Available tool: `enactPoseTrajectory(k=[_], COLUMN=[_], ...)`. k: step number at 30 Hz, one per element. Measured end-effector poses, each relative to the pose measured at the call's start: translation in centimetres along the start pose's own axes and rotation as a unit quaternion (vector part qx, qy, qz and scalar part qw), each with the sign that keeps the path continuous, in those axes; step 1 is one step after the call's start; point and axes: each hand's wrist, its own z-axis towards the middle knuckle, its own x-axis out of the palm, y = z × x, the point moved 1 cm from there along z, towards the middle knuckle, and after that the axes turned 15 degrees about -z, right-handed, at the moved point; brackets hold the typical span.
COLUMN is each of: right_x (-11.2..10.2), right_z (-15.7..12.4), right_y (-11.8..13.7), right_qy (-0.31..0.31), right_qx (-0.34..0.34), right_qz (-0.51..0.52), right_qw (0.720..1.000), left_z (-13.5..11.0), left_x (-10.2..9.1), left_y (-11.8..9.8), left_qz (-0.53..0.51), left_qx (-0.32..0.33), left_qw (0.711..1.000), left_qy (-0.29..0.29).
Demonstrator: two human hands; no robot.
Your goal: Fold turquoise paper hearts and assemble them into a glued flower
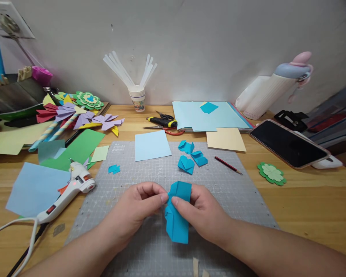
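Note:
A folded blue paper piece lies over the grey cutting mat near its front. My left hand pinches the paper's left edge with thumb and fingers closed. My right hand grips the paper from the right, thumb on top. Three small folded blue hearts sit on the mat just beyond my hands. A tiny blue scrap lies to the left of them.
A white glue gun lies at the mat's left edge with its cord trailing. Light blue sheet, scissors, pencil, phone, cup of glue sticks, paper flowers and loose coloured sheets surround the mat on the wooden desk.

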Motion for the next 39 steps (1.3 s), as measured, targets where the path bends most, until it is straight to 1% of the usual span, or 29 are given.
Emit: enactPoseTrajectory(k=[4,12,16,19,23,27,31,35,39], right_x=[-0.03,0.08,0.15,0.2,0.29,0.32,0.3,0.23,0.11], right_z=[0.02,0.15,0.15,0.16,0.19,0.16,0.19,0.49,0.86], right_y=[0.0,0.04,-0.07,-0.11,-0.21,-0.15,-0.1,-0.45,-0.76], right_qy=[0.002,0.003,0.001,0.007,0.032,0.058,0.069,0.071,0.066], right_qx=[0.017,0.011,-0.006,-0.025,-0.022,-0.009,-0.016,-0.016,-0.008], right_qz=[0.025,0.009,-0.004,-0.014,0.003,0.032,0.057,0.066,0.066], right_qw=[1.0,1.0,1.0,1.0,0.999,0.998,0.996,0.995,0.996], left_z=[-0.05,0.1,0.09,-0.05,-0.29,-0.46,-0.52,-0.46,-0.25], left_x=[-0.06,0.09,0.23,0.43,0.66,0.7,0.62,0.45,0.27], left_y=[-0.12,-0.02,-0.03,-0.04,0.06,0.05,-0.14,-0.26,-0.25], left_qz=[-0.003,0.017,0.041,0.071,0.104,0.138,0.192,0.239,0.241], left_qx=[-0.007,0.002,0.028,0.064,0.105,0.11,0.122,0.154,0.161], left_qw=[1.0,1.0,0.999,0.995,0.989,0.983,0.971,0.956,0.955], left_qy=[-0.003,-0.011,-0.015,-0.016,0.01,0.049,0.073,0.079,0.068])
